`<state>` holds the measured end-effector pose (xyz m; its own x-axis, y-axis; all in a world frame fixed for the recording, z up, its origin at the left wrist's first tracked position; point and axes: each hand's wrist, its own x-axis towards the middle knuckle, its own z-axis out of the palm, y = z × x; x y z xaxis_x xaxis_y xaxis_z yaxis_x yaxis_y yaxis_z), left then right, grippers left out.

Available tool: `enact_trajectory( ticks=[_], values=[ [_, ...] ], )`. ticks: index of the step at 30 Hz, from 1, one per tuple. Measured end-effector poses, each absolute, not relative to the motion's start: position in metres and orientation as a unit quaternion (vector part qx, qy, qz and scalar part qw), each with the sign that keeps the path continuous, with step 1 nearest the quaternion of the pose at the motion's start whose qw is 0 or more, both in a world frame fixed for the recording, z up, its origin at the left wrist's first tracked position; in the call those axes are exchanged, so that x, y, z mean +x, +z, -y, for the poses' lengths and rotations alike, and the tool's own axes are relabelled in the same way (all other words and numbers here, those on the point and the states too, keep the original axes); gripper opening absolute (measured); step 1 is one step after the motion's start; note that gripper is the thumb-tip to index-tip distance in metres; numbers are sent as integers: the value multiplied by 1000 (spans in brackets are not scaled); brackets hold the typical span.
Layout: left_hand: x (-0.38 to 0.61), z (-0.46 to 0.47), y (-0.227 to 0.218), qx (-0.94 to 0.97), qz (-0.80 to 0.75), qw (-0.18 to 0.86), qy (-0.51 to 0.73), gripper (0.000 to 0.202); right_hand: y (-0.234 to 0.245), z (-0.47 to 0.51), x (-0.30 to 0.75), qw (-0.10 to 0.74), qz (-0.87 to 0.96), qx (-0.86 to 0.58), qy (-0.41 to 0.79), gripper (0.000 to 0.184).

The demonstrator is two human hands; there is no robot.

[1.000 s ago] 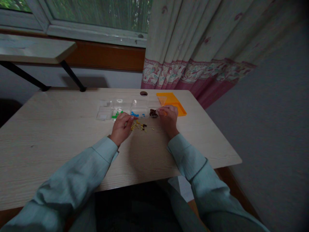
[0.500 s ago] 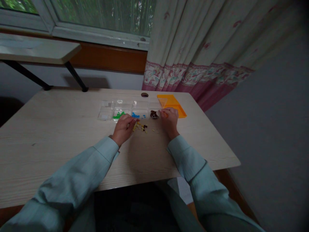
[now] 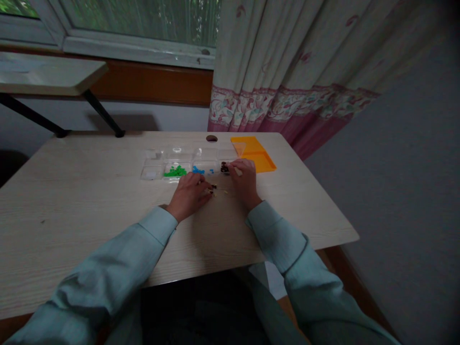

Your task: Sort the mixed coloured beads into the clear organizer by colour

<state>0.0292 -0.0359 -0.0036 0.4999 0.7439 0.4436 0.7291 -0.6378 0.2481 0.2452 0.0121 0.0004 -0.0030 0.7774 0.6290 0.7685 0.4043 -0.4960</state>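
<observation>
My left hand (image 3: 189, 194) bends over a small pile of yellow and dark brown pieces (image 3: 214, 187) on the table, its fingertips drawn together at the pile and covering much of it. Whatever lies between them is too small to name. My right hand (image 3: 245, 181) is pinched at the compartment of dark brown pieces (image 3: 224, 167), and its fingertips hide what they hold, if anything. Both compartments belong to a clear plastic box (image 3: 154, 163), which also holds green pieces (image 3: 176, 171) and blue pieces (image 3: 198, 170).
An orange open case (image 3: 257, 155) lies behind my right hand. At the back left, a raised shelf (image 3: 53, 79) stands on black legs. A round hole (image 3: 212, 138) pierces the table (image 3: 89, 215) near its back edge. Curtains (image 3: 266, 86) hang behind it.
My left hand has come down and to the right onto the yellow and brown pile, now hiding much of it. My right hand stays by the brown compartment. The view has shifted slightly.
</observation>
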Motion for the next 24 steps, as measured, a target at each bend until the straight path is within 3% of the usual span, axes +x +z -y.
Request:
enact_trajectory(
  ticks=[19, 24],
  values=[
    [37, 36, -3, 876, -422, -21, 232, 19, 0, -11, 245, 443, 717, -538, 18, 32],
    [27, 30, -4, 842, -437, 49, 313, 19, 1, -8, 245, 429, 749, -505, 17, 28]
  ],
)
